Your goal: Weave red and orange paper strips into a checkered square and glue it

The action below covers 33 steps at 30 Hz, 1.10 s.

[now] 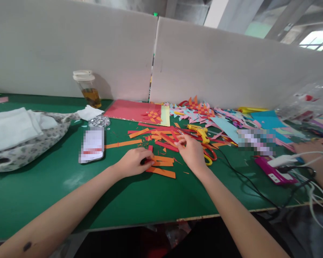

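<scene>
My left hand (134,162) is closed at the fingertips on a small group of crossed paper strips, orange strips (164,173) pointing right and a red strip (150,147) standing out above the thumb. Where the strips meet is partly hidden by the fingers. My right hand (191,152) pinches a red paper strip (174,134) just above the loose pile. Beyond both hands lie scattered orange strips (138,133) and red strips (165,145) with small offcuts. Scissors with red and yellow handles (210,154) rest beside my right hand, near a yellow glue gun (200,132).
Woven paper fish (200,109) lie on pastel cut pieces at the back. A red sheet (134,111), a drink cup (90,91), a phone (93,143) and a cloth bag (32,150) stand or lie leftward. A purple power strip (274,172) with cables and another person's arm (313,161) are right.
</scene>
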Each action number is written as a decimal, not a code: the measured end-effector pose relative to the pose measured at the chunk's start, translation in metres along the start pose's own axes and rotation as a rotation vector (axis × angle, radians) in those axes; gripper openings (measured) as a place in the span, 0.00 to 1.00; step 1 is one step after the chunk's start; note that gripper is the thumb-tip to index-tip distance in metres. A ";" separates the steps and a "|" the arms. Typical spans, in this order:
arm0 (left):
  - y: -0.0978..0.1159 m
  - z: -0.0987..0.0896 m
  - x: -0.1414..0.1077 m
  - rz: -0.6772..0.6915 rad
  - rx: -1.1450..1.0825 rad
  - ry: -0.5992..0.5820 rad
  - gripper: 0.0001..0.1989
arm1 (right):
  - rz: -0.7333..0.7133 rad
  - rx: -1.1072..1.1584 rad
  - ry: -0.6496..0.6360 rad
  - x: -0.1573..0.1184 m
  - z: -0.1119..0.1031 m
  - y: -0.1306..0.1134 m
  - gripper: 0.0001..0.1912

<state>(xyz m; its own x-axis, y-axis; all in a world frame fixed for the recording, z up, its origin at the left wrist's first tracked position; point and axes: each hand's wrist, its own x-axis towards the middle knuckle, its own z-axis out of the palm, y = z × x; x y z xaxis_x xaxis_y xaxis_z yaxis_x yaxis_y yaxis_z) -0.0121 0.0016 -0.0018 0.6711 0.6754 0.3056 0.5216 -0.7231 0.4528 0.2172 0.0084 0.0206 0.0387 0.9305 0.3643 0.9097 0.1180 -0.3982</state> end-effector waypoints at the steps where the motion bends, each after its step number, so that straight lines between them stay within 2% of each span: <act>1: 0.000 0.000 0.000 -0.005 -0.004 -0.002 0.05 | 0.000 -0.016 0.044 0.001 -0.004 0.000 0.05; 6: -0.001 -0.003 0.000 -0.033 -0.061 -0.012 0.05 | -0.065 -0.001 0.263 0.001 -0.017 -0.003 0.06; 10: -0.001 -0.005 -0.001 -0.061 -0.084 -0.007 0.05 | -0.193 0.168 0.304 -0.005 -0.015 -0.015 0.03; 12: -0.001 -0.005 0.000 -0.078 -0.080 -0.006 0.05 | -0.187 0.288 0.233 -0.009 -0.011 -0.021 0.04; 14: 0.000 -0.006 0.000 -0.091 -0.077 -0.004 0.05 | -0.110 0.434 0.098 -0.012 -0.008 -0.026 0.07; 18: 0.001 -0.006 0.000 -0.102 -0.094 -0.001 0.05 | 0.153 0.729 -0.180 -0.016 -0.009 -0.031 0.13; 22: 0.000 -0.005 0.000 -0.106 -0.106 -0.001 0.05 | 0.386 1.172 -0.480 -0.015 -0.023 -0.037 0.14; 24: -0.001 -0.004 -0.001 -0.111 -0.110 0.000 0.05 | 0.477 1.317 -0.495 -0.015 -0.029 -0.040 0.14; 26: -0.001 -0.004 -0.001 -0.109 -0.109 0.003 0.05 | 0.535 1.313 -0.480 -0.016 -0.030 -0.042 0.12; 29: -0.002 -0.004 -0.001 -0.094 -0.103 0.016 0.04 | 0.543 1.084 -0.481 -0.019 -0.021 -0.042 0.07; 31: -0.002 -0.004 -0.001 -0.083 -0.107 0.020 0.04 | 0.461 0.864 -0.450 -0.021 -0.013 -0.040 0.06; 33: -0.002 -0.004 -0.001 -0.077 -0.112 0.017 0.04 | 0.311 0.657 -0.368 -0.021 -0.006 -0.037 0.07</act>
<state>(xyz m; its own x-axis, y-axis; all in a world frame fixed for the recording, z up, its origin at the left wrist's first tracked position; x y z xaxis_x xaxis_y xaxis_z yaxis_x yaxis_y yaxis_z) -0.0159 0.0026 0.0001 0.6221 0.7311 0.2801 0.5082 -0.6492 0.5660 0.1851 -0.0182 0.0329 0.0078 0.9951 -0.0988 0.4466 -0.0919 -0.8900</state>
